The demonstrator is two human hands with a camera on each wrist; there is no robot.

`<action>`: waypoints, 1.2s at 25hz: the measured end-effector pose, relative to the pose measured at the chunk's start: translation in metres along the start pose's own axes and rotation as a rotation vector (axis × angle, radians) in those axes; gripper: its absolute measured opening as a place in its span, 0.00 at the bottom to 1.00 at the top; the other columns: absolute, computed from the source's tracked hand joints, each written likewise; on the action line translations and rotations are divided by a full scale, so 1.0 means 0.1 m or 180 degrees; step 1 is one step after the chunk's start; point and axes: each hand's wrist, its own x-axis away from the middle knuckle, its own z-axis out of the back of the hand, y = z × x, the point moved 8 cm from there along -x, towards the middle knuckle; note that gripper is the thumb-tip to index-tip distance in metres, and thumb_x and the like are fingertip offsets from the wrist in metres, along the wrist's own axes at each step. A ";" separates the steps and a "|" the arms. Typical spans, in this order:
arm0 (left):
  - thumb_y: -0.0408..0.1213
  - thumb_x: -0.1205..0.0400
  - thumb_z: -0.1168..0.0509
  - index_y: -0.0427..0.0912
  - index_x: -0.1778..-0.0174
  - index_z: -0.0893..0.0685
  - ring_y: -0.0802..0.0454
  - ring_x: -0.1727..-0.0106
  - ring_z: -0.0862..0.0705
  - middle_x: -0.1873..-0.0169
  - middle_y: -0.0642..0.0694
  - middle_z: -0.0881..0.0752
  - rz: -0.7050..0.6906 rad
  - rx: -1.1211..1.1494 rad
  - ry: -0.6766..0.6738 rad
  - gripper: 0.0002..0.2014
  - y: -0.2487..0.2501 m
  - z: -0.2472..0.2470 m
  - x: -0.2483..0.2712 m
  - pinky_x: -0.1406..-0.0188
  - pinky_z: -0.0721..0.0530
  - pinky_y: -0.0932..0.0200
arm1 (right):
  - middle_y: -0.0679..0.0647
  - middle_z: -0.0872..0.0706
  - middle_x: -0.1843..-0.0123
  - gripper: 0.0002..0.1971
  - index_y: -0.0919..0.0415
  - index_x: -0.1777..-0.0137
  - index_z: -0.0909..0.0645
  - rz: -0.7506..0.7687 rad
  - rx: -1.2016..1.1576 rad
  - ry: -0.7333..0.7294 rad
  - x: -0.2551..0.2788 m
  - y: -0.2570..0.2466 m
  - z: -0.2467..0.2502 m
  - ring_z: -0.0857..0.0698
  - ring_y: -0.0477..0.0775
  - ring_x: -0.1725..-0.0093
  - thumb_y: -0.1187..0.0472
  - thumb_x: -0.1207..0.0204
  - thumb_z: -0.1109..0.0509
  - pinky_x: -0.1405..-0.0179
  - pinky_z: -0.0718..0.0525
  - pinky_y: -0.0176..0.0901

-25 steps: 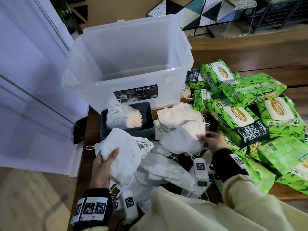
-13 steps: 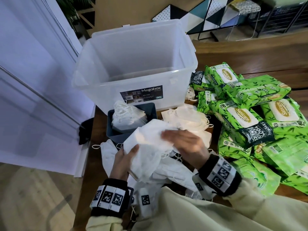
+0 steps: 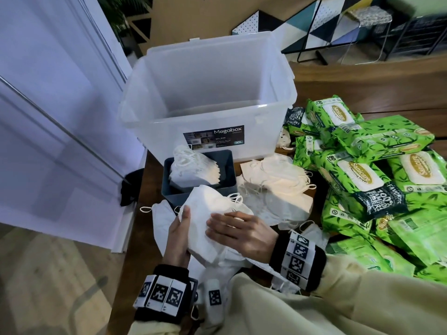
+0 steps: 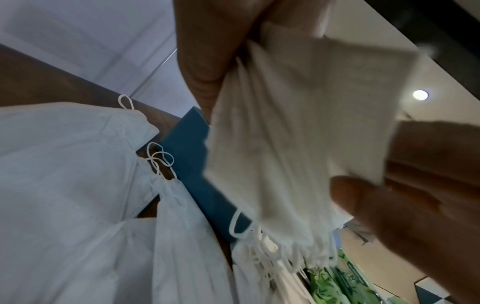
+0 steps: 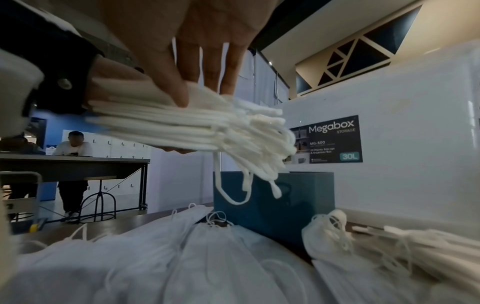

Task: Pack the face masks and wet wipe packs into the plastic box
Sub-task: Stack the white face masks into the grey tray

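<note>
together the left hand grips a mask stack, thumb on top, the right hand lying seemingly flat-fingered over it, near the plastic box.

Dim indoor light, wide-angle edge warp, wrist views blurry up close.
</note>
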 end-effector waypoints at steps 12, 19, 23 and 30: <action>0.39 0.19 0.34 0.43 0.40 0.21 0.51 0.49 0.18 0.47 0.46 0.16 -0.0815 0.0008 0.0388 0.12 0.31 0.41 0.13 0.50 0.22 0.58 | 0.62 0.37 0.20 0.30 0.63 0.20 0.42 -0.3835 0.0098 -0.1870 1.26 2.23 -0.36 0.40 0.60 0.20 0.61 0.22 0.38 0.21 0.35 0.53; 0.39 0.21 0.32 0.41 0.39 0.19 0.55 0.53 0.15 0.54 0.51 0.14 -0.0694 0.0077 0.0354 0.15 0.28 0.35 0.02 0.61 0.21 0.62 | 0.64 0.21 0.30 0.20 0.62 0.31 0.25 -0.3626 0.0546 -0.1730 1.22 2.21 -0.17 0.33 0.61 0.23 0.63 0.22 0.39 0.23 0.41 0.51; 0.40 0.21 0.32 0.42 0.41 0.19 0.57 0.56 0.16 0.57 0.52 0.14 -0.0589 0.0165 0.0305 0.13 0.24 0.29 -0.03 0.64 0.21 0.63 | 0.66 0.14 0.44 0.13 0.65 0.39 0.18 -0.4576 -0.0165 0.0224 1.29 2.00 0.57 0.17 0.67 0.41 0.64 0.20 0.36 0.40 0.22 0.56; 0.43 0.21 0.32 0.41 0.37 0.21 0.49 0.48 0.16 0.44 0.44 0.15 -0.0734 0.0043 0.0138 0.18 0.25 0.00 -0.12 0.51 0.17 0.60 | 0.60 0.10 0.58 0.22 0.69 0.54 0.17 -0.5520 -0.6173 0.1870 0.88 0.98 -0.01 0.10 0.53 0.65 0.73 0.50 0.17 0.68 0.11 0.39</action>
